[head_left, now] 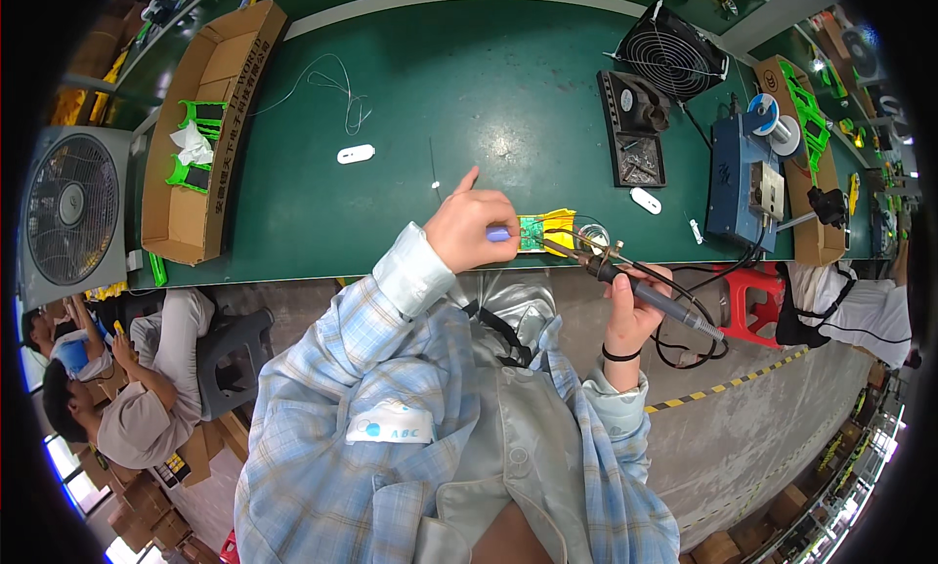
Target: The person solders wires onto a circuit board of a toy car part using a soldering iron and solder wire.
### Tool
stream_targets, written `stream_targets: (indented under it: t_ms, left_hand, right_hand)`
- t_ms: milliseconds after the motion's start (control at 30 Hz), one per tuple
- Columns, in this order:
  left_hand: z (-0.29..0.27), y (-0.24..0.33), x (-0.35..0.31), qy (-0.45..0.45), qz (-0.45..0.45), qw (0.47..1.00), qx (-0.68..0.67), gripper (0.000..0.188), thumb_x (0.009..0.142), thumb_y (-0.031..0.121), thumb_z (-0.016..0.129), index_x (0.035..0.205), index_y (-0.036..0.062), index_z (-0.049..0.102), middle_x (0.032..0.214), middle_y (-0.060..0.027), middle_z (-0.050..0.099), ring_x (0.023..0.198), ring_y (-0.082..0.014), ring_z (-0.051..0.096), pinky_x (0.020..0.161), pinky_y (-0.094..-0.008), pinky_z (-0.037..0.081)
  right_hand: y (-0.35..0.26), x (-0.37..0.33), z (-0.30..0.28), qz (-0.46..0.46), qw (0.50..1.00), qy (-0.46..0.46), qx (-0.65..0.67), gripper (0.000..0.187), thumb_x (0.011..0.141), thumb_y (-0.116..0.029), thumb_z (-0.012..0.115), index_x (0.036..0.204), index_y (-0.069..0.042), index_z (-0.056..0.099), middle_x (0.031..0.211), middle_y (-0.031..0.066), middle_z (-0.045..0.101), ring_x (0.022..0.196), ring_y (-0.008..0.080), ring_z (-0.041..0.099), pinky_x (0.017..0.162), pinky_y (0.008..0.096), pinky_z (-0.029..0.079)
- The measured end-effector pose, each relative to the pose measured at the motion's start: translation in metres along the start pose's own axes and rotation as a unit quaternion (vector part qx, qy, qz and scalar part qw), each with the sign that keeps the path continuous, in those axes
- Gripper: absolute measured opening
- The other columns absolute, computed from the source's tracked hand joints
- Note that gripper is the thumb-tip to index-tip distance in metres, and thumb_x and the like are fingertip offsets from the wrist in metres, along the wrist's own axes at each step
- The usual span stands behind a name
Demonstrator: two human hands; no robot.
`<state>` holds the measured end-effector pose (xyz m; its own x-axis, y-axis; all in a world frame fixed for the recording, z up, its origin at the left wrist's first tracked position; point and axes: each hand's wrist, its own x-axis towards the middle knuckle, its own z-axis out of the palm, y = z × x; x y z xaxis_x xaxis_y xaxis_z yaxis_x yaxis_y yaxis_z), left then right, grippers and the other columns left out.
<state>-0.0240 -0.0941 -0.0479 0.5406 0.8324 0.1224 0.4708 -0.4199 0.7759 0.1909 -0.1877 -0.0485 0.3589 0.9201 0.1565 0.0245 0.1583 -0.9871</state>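
My right hand [635, 312] is closed around the grey handle of a soldering iron [640, 286], with a cable trailing from its back end. The iron points left toward a small green circuit board [531, 234] at the table's near edge. Beside that board lies a bright yellow casing [561, 234], partly behind the iron. At the board's left side, my left hand [474, 230] pinches a small blue-purple piece [498, 234], mostly hidden by the fingers; its kind is not clear. The iron's tip is too small to tell whether it touches the board.
A cardboard box [256, 66] with green-framed parts stands left. White oval devices [356, 155] and a thin wire [337, 85] lie on the green table. Rightward are a black fan [674, 51], an iron stand tray [640, 164], a blue soldering station [738, 188] and a solder spool [777, 129].
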Motion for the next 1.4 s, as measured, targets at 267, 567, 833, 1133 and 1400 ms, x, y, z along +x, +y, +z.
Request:
stream_targets:
  t_ms: [267, 567, 833, 1133, 1400]
  left_hand:
    - [0.0, 0.0, -0.001, -0.001, -0.004, 1.0, 0.013, 0.007, 0.063, 0.011, 0.065, 0.064, 0.0085, 0.058, 0.073, 0.0004, 0.06, 0.071, -0.0176, 0.059, 0.103, -0.0569, 0.013]
    - [0.001, 0.0, -0.001, 0.001, 0.0, 1.0, 0.018, 0.007, 0.063, 0.011, 0.065, 0.064, 0.009, 0.058, 0.074, 0.001, 0.06, 0.071, -0.017, 0.059, 0.102, -0.0577, 0.011]
    - [0.002, -0.002, -0.002, 0.003, 0.004, 1.0, 0.017, 0.007, 0.063, 0.011, 0.065, 0.064, 0.0091, 0.058, 0.073, 0.0009, 0.06, 0.071, -0.017, 0.059, 0.103, -0.0575, 0.011]
    - [0.004, 0.0, -0.004, 0.033, 0.011, 0.999, 0.005, 0.004, 0.064, 0.013, 0.062, 0.064, 0.0096, 0.059, 0.068, -0.0012, 0.057, 0.069, -0.0195, 0.057, 0.102, -0.0586, 0.013]
    - [0.004, -0.002, -0.006, 0.026, 0.002, 1.0, 0.007, 0.007, 0.063, 0.011, 0.065, 0.065, 0.0083, 0.058, 0.073, -0.0002, 0.06, 0.07, -0.0178, 0.059, 0.103, -0.057, 0.011]
  right_hand:
    - [0.012, 0.0, -0.005, -0.063, 0.995, -0.034, -0.065, 0.027, 0.078, -0.004, 0.06, 0.098, -0.005, 0.042, 0.081, 0.0051, 0.049, 0.06, 0.0102, 0.048, 0.055, 0.0221, 0.041]
    - [0.006, -0.003, -0.001, 0.027, 1.0, -0.011, -0.003, 0.023, 0.076, -0.005, 0.061, 0.092, -0.003, 0.046, 0.091, 0.0067, 0.049, 0.085, 0.0142, 0.048, 0.08, 0.0277, 0.038]
    - [0.007, 0.006, 0.0, 0.009, 0.999, -0.014, -0.036, 0.023, 0.078, -0.004, 0.06, 0.095, -0.003, 0.044, 0.088, 0.0053, 0.048, 0.073, 0.0103, 0.048, 0.065, 0.0221, 0.041]
    - [-0.012, 0.021, 0.006, 0.042, 0.997, -0.05, -0.047, 0.019, 0.076, -0.007, 0.064, 0.086, 0.001, 0.049, 0.089, 0.0046, 0.047, 0.075, 0.0101, 0.047, 0.065, 0.0223, 0.041]
    - [-0.026, 0.026, 0.011, 0.051, 0.993, -0.072, -0.076, 0.019, 0.077, -0.007, 0.064, 0.084, 0.003, 0.05, 0.085, 0.0051, 0.048, 0.071, 0.0103, 0.047, 0.063, 0.0215, 0.04]
